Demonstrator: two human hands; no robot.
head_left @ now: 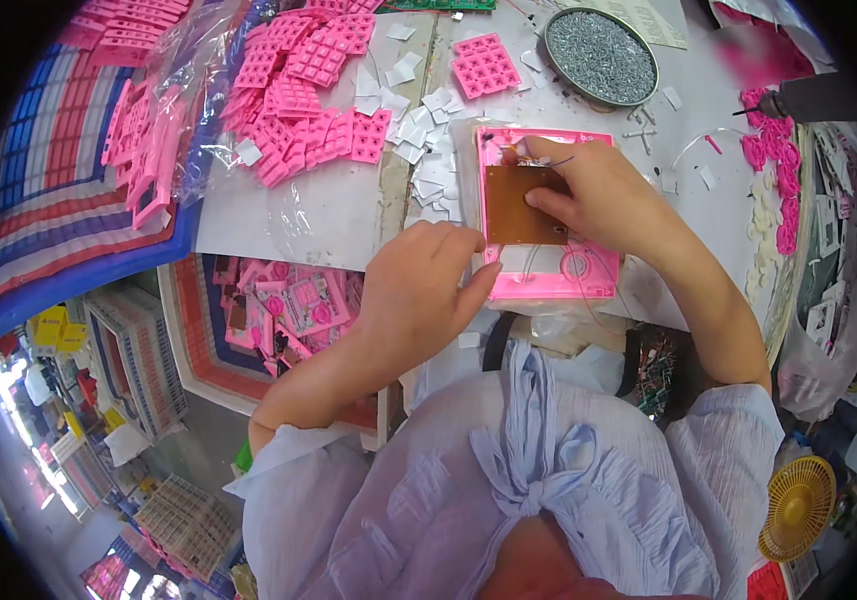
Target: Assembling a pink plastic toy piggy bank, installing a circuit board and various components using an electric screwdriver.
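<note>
A pink plastic casing (603, 285) lies on the worktable in front of me, with a round ring and a rectangular opening in its lower part. Over its upper part is a flat brown circuit board (516, 212), with thin wires running from it. My right hand (603, 195) grips this board, thumb on its face and fingers curled at its top edge. At the casing's left edge, my left hand (423, 280) has thumb and index finger closed on the rim near the board's lower left corner. The fingertips partly cover what they touch.
Pink keypad pieces (298, 90) are heaped at the far left, beside scattered white squares (428, 130). A round tin (548, 55) of small silver screws stands far right, near a dark tool (808, 100). Below the table's left edge sits a box of pink parts (298, 300).
</note>
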